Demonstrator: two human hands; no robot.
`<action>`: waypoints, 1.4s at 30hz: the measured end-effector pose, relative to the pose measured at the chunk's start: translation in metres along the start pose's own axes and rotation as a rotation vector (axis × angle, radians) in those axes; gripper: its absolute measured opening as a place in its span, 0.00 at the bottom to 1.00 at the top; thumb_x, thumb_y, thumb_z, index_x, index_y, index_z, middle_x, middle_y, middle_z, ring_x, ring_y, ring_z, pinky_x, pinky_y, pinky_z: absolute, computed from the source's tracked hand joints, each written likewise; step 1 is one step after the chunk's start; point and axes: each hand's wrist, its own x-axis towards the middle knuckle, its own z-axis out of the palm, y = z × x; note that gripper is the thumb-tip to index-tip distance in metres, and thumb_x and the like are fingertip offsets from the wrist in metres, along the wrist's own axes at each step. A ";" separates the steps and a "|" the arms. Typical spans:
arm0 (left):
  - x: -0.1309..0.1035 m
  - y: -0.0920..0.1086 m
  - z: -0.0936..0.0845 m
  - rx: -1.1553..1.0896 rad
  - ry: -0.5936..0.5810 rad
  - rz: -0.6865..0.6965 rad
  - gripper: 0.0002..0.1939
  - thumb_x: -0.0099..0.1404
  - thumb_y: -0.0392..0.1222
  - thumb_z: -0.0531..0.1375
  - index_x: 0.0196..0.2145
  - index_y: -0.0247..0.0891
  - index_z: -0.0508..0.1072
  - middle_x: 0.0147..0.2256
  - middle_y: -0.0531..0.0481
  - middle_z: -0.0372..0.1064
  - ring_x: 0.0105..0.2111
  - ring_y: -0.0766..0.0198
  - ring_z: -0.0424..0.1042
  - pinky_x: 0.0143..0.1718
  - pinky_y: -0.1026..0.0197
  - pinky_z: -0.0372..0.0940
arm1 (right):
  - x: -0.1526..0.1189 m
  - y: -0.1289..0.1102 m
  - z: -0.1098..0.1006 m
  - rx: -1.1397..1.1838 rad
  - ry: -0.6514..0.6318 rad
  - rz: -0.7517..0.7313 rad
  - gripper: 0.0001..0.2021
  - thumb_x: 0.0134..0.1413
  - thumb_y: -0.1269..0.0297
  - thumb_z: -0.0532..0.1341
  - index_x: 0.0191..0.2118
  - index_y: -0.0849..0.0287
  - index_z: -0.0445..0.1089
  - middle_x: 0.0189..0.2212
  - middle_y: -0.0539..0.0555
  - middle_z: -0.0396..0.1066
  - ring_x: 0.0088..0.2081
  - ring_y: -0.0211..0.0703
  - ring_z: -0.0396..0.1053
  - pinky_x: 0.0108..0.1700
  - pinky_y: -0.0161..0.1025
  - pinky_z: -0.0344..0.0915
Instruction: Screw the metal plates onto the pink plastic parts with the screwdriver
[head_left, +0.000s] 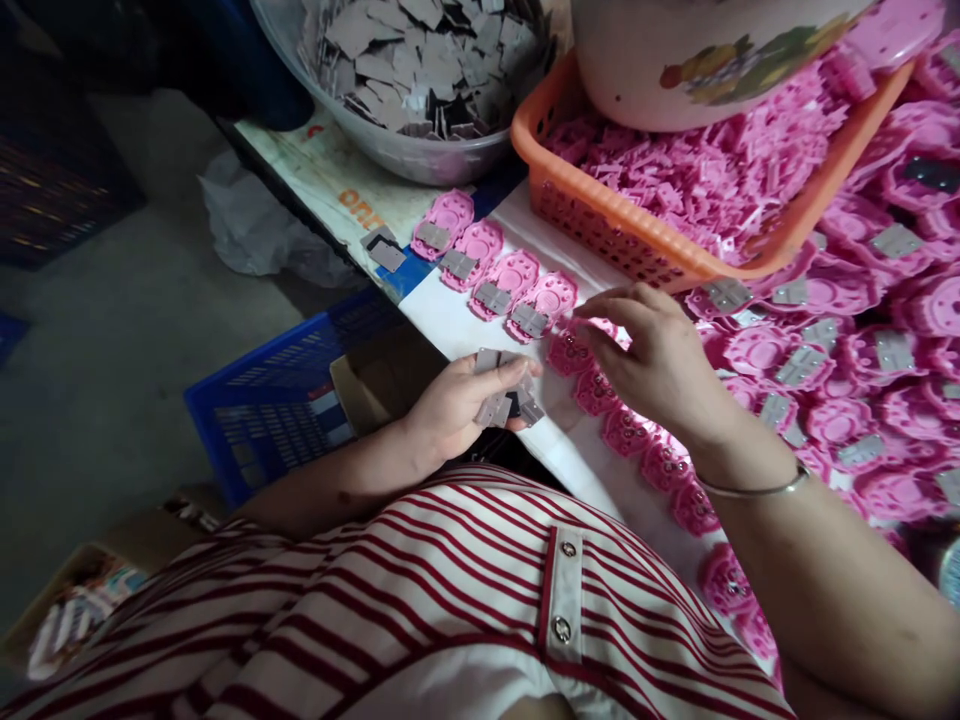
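Note:
My left hand (465,400) is closed around several thin grey plates (491,408), held fanned out beside the table edge. Over the row of pink plastic casings (512,283), my right hand (652,350) reaches down with thumb and forefinger tips close together at one casing. Whatever lies between those tips is too small or hidden to make out. Along the upper part of the row, several casings each carry a grey plate across the lower end. Below my right hand, the casings (628,430) continue towards me and show small shiny metal parts instead.
A clear bowl (457,155) of grey plates stands at the back. Beside it, an orange basket (615,220) holds small pink parts beneath a patterned basin (675,70). Plated casings (832,420) are heaped on the right. Loose plates (385,250) lie near the edge, above a blue crate (277,380).

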 end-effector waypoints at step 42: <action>0.002 -0.003 0.003 -0.017 0.020 0.010 0.07 0.59 0.35 0.67 0.36 0.34 0.75 0.27 0.53 0.74 0.18 0.69 0.71 0.15 0.69 0.67 | -0.026 -0.016 0.009 0.730 0.029 0.511 0.22 0.43 0.45 0.71 0.29 0.62 0.73 0.23 0.49 0.69 0.24 0.32 0.61 0.27 0.33 0.58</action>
